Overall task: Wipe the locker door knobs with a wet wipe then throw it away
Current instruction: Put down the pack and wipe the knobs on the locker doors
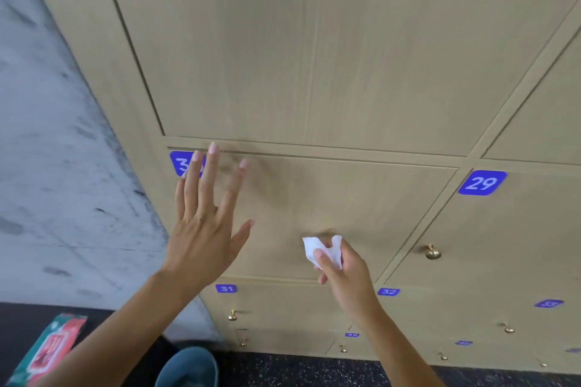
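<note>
While your right hand (341, 273) pinches the crumpled wet wipe (323, 250) against the locker door (361, 204), just where its knob would sit, your left hand (204, 223) lies spread with straight fingers near the blue number label (180, 162). A brass knob (433, 252) shows on door 29.

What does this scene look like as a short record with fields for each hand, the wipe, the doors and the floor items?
left hand: fingers straight, spread against the locker door
right hand: pinches the wet wipe at that door's knob spot; knob itself hidden
door 29 knob: bare, untouched
floor: wipes pack, teal bin
</note>
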Action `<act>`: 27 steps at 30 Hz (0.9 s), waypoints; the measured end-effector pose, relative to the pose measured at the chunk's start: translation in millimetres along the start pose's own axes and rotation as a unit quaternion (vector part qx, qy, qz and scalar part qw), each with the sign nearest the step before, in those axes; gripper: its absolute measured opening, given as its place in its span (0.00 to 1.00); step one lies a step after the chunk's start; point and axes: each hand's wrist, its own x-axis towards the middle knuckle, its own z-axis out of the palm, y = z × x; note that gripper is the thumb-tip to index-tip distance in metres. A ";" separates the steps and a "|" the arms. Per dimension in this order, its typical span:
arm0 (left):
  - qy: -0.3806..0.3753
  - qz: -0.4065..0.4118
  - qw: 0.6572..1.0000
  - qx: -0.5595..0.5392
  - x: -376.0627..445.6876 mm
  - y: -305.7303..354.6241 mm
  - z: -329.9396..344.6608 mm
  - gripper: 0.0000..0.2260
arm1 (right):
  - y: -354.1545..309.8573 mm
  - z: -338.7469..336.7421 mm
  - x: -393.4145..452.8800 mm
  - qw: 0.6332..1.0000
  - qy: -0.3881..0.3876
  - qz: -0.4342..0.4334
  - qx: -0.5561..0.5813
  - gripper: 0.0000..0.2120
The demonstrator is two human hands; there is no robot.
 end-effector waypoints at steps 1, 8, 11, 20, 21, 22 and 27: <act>0.000 -0.011 1.000 -0.001 -2.9 -12.3 -1.7 0.45 | -3.6 10.5 -0.4 1.000 -0.002 -0.009 -0.007 0.15; 0.013 -0.037 0.999 -0.005 -16.3 -90.9 -12.9 0.44 | -23.3 83.3 -3.2 0.989 0.004 -0.100 -0.107 0.17; 0.017 -0.036 0.999 -0.006 -15.8 -112.9 -13.3 0.47 | -32.6 106.0 -4.0 0.981 -0.022 -0.113 -0.155 0.17; 0.006 0.010 1.000 -0.013 0.9 -148.1 -0.4 0.50 | -56.0 160.6 -5.4 0.964 -0.031 -0.117 -0.237 0.14; 0.005 0.017 1.000 -0.004 2.5 -150.6 1.3 0.51 | -57.1 164.5 -3.2 0.964 -0.024 -0.111 -0.241 0.16; 0.005 0.022 1.000 0.008 3.4 -153.0 3.5 0.51 | -58.1 167.7 -0.6 0.965 -0.017 -0.102 -0.239 0.18; -0.003 0.046 0.997 0.054 4.0 -164.5 11.9 0.53 | -65.5 183.1 9.7 0.964 -0.010 -0.112 -0.241 0.27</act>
